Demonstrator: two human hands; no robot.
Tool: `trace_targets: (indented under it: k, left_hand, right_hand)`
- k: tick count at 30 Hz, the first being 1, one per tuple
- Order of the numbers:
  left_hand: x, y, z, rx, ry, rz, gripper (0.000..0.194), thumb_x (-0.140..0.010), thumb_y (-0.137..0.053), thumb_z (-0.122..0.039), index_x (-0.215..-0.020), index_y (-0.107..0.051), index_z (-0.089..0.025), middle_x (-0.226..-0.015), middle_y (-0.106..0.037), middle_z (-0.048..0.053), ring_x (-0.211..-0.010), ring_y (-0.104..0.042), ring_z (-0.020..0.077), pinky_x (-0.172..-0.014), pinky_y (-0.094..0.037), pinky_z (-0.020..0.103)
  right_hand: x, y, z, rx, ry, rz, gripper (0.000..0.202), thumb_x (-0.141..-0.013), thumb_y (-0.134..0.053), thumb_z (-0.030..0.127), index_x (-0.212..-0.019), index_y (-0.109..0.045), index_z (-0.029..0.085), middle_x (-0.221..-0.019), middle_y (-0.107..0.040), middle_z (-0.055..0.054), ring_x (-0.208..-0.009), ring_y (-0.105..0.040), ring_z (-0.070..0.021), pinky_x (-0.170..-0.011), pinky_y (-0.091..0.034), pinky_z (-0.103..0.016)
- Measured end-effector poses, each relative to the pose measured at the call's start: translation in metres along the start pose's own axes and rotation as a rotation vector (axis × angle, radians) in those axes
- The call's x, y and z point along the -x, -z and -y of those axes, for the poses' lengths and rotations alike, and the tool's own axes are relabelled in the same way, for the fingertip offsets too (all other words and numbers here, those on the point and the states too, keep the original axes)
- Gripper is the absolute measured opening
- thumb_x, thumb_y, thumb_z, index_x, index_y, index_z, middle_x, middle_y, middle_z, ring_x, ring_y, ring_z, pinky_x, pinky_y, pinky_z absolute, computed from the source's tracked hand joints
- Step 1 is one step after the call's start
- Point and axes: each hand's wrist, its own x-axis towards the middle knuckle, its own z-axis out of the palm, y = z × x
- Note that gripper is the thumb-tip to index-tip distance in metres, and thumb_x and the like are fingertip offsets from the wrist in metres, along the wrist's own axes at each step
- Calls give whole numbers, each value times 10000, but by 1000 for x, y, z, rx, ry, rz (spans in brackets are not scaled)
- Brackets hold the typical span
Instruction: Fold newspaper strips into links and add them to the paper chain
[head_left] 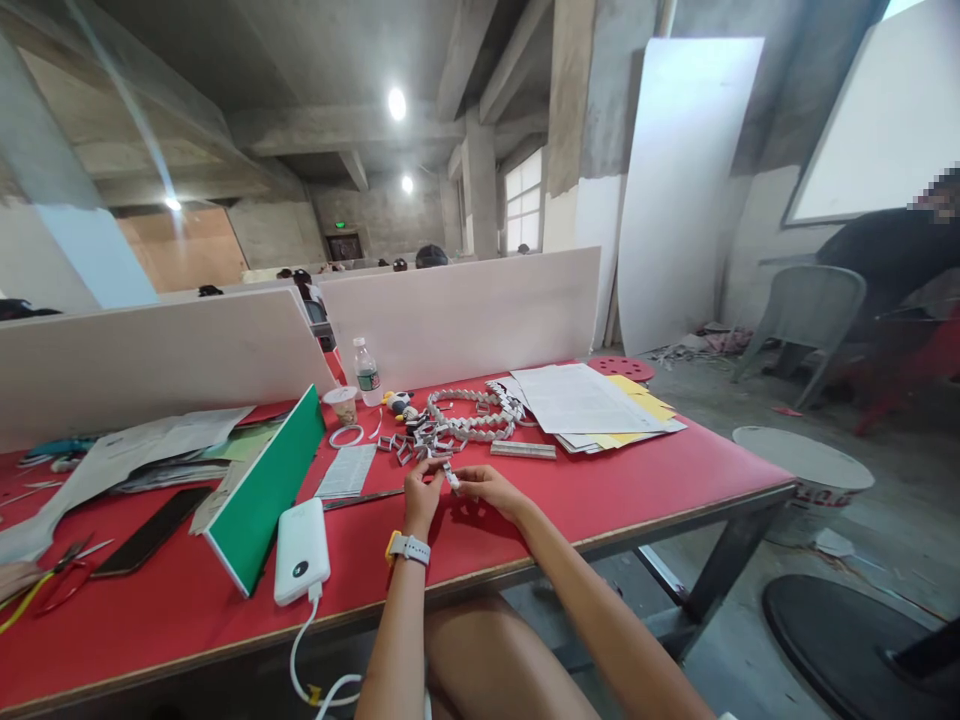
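Observation:
On the red table (pixel 645 490), my left hand (pixel 424 492) and my right hand (pixel 487 487) meet near the front edge. Both hands pinch a small white folded paper piece (pixel 451 476) between them. Just beyond my fingers lies a pile of small folded paper pieces (pixel 424 440). A long chain of folded paper (pixel 480 432) curves in loops behind the pile. To the right of the pile rests a flat bundle of paper strips (pixel 523 450).
Left stand a green divider (pixel 274 490), a white power bank (pixel 301 550) with its cable, a cup (pixel 342 404) and a bottle (pixel 367 373). Paper sheets (pixel 585 400) lie back right. Another person's hand (pixel 19 577) is at far left near scissors (pixel 71 570).

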Motion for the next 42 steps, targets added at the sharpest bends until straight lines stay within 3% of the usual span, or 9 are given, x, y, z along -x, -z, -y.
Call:
trace_targets:
  k: [9,16,21,30,34,42]
  left_hand:
    - [2,-1,-7,28,56,52,243,-736,-550,-255,-886,-713,-154,-923,-717,80,-880,-649,197,-794,-503,320]
    - [2,-3,-4,13,54,110,279,-702,-659,-355,-873,-708,-140,-870,-722,95,-823,-661,207,-761,-513,319]
    - [1,-4,-1,9,22,147,334,-734,-638,-349,-1003,-682,-156,-1036,-693,113,-903,-657,205,-817,-510,332]
    - [2,-2,0,-48,11,137,263,-736,-641,-311,-947,-714,-172,-998,-709,98,-939,-651,218,-824,-513,336]
    - [2,-3,-1,-49,22,140,283,-770,-601,-319,-986,-705,-170,-962,-717,97,-829,-672,195,-789,-523,330]
    - [2,1,1,-32,93,98,294,-662,-714,-371,-876,-737,-171,-867,-730,91,-855,-661,227,-815,-505,350]
  right_hand:
    - [-10,5,-16,-36,41,-188,333,-612,-699,306,-894,-683,129,-654,-631,-12,-492,-468,-67,-481,-345,-205]
    - [-15,7,-20,43,106,-344,317,-657,-633,346,-880,-693,130,-659,-649,-26,-460,-431,-74,-454,-320,-211]
    - [-19,9,-21,150,167,-434,236,-627,-650,324,-745,-717,131,-580,-621,-7,-484,-415,-88,-469,-304,-214]
    - [-15,8,-20,265,201,-417,262,-665,-613,341,-774,-735,136,-591,-629,-22,-520,-451,-115,-491,-327,-228]
    - [-16,9,-20,292,211,-423,300,-687,-599,374,-794,-731,128,-596,-629,-24,-520,-450,-116,-489,-325,-227]
    - [-15,9,-17,325,224,-398,274,-681,-619,368,-773,-730,135,-642,-665,-33,-577,-503,-135,-580,-388,-255]
